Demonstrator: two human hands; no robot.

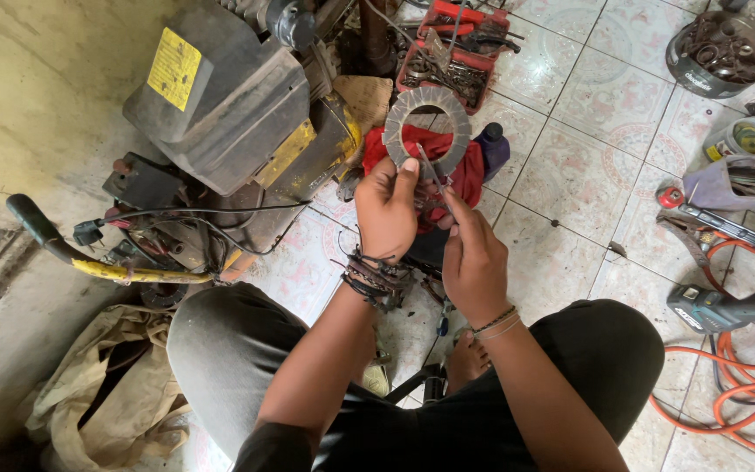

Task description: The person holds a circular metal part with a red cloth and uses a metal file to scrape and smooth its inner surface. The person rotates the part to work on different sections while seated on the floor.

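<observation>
Patterned white floor tiles (587, 96), grimy and crowded with gear, spread out below me as I watched the feed. My left hand (386, 210) was closed on the lower rim of a flat grey ring-shaped friction disc with a segmented face (427, 131), thumb and fingers pinching it so the ring stood upright, facing me, above and just beyond both hands. My right hand (474, 258) sat lower and nearer my body, fingers pinched round a thin dark metal pick or small screwdriver (434, 179); its long axis ran up and to the left, the tip touching the ring's lower edge beside my left thumb. So the disc lay up and away from the right hand, with the left already on it. Behind the ring I saw a red rag (469, 170) and a red tray of oily tools (452, 52). To the left stood a dark engine with yellow parts (229, 114); to the right lay a coiled orange hose (753, 367) and a teal power tool (727, 310).
</observation>
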